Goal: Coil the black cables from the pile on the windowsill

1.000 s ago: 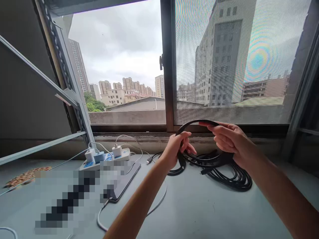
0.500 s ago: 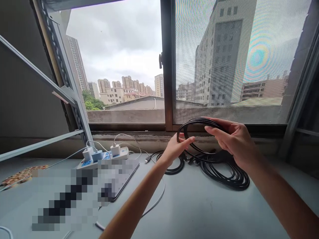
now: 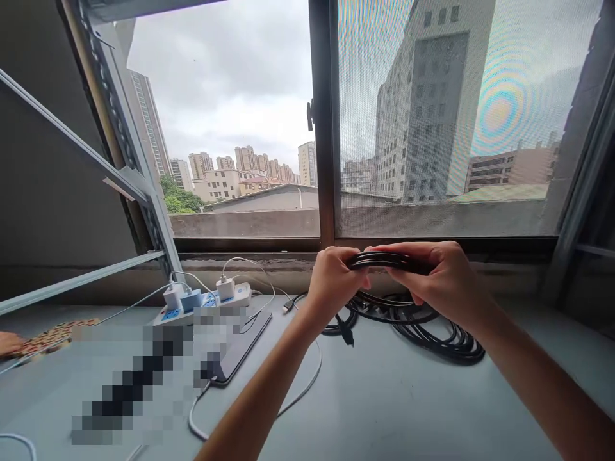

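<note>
Both hands hold a bundle of black cable (image 3: 384, 261) level in front of the window sill. My left hand (image 3: 332, 282) is closed round its left end, and my right hand (image 3: 444, 282) is closed round its right end. A loose plug end (image 3: 346, 334) dangles below my left hand. More black cable lies coiled (image 3: 446, 342) on the grey table (image 3: 384, 410) under my hands.
A white power strip (image 3: 204, 299) with chargers sits at the back left, white leads running from it. A dark phone (image 3: 240, 349) lies beside a blurred patch. The window frame (image 3: 323, 128) and a metal rack (image 3: 139, 186) stand behind.
The upright cable loop has been flattened into a level bundle. My left hand went from open at the loop's edge to closed round its left end; my right hand lowered slightly.
</note>
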The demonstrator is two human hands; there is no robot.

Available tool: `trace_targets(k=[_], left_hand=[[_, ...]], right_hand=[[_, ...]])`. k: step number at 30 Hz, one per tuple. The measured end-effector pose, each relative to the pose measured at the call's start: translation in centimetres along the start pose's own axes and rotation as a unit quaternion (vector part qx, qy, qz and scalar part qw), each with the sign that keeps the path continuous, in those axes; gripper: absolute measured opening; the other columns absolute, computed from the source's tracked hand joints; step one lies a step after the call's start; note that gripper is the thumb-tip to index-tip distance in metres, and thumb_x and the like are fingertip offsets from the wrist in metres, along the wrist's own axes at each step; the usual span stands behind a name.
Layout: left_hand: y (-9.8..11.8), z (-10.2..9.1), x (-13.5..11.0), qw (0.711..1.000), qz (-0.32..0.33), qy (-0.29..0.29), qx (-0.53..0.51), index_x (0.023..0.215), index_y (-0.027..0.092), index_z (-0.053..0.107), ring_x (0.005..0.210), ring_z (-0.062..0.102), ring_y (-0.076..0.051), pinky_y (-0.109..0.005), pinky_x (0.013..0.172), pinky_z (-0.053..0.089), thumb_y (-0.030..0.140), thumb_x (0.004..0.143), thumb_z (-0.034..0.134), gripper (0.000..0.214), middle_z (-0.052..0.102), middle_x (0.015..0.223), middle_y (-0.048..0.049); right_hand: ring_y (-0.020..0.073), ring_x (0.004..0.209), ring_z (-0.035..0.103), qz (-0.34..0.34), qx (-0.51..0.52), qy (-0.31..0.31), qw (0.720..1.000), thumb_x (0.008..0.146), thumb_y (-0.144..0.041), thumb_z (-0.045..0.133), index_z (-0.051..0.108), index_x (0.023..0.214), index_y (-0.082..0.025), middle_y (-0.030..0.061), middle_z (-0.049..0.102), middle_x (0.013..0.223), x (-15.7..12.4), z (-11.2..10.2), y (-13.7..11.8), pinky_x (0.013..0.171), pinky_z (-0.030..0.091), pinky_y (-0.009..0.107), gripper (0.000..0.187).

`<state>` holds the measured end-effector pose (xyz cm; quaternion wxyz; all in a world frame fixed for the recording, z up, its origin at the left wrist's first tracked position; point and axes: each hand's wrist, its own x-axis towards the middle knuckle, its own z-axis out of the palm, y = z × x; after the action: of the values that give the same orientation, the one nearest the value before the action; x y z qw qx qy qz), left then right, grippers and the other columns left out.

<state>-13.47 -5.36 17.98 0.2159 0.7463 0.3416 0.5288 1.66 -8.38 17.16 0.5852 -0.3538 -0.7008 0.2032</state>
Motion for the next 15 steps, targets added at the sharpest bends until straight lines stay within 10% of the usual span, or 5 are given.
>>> trace_targets(k=[9,15], left_hand=[[0.0,-1.6,1.2,0.935,-0.16,0.151,-0.278,0.043,0.019,0.027,0.03,0.014,-0.002,-0.019,0.034,0.009,0.022,0.067,0.062,0.042,0.021,0.035,0.0095],[0.0,-2.2,1.6,0.934,-0.183,0.096,-0.293,0.042,0.018,0.024,0.029,0.014,0.0,-0.017,0.033,0.009,0.029,0.066,0.071,0.054,0.02,0.033,0.0098]], right_hand=[[0.0147,0.057,0.055,-0.028,-0.262,0.092,0.96,0.075,-0.04,0.061,0.068,0.086,-0.023,-0.0005,0.061,0.063,0.8,0.2,1.2,0.053,0.04,0.025,0.021],[0.017,0.053,0.061,0.14,-0.16,-0.083,0.974,0.078,-0.063,0.049,0.062,0.106,-0.024,0.0029,0.065,0.071,1.0,0.0,3.0,0.044,0.046,0.026,0.05]])
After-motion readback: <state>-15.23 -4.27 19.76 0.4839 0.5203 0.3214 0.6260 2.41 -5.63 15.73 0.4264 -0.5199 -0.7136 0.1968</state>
